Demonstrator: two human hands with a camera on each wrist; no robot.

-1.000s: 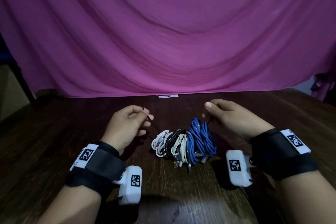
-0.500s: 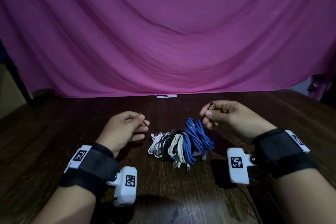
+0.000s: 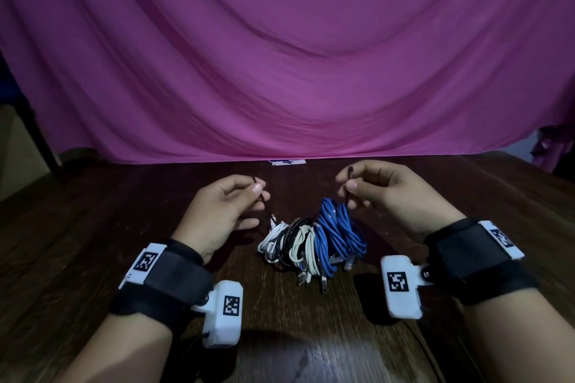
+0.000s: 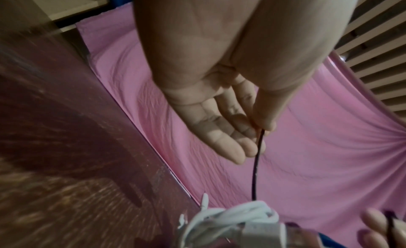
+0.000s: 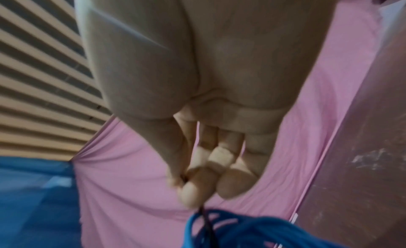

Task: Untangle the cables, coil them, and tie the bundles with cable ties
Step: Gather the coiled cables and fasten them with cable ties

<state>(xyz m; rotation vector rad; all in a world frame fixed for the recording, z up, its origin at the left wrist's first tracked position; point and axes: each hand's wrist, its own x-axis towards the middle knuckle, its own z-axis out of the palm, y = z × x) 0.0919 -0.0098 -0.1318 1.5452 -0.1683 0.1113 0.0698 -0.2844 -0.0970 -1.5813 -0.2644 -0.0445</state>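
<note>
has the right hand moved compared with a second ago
Yes. In the head view the right hand has shifted left toward the white tag at the cloth's edge, pinching the black tie above the blue cable coil.

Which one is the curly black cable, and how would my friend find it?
Start at the dark wooden table and look between the two hands at the row of coiled cables. The black cable sits near the left end, between a white coil and a cream coil. It is the only dark one, and it looks ridged like a spring, unlike the smooth blue coils.
</note>
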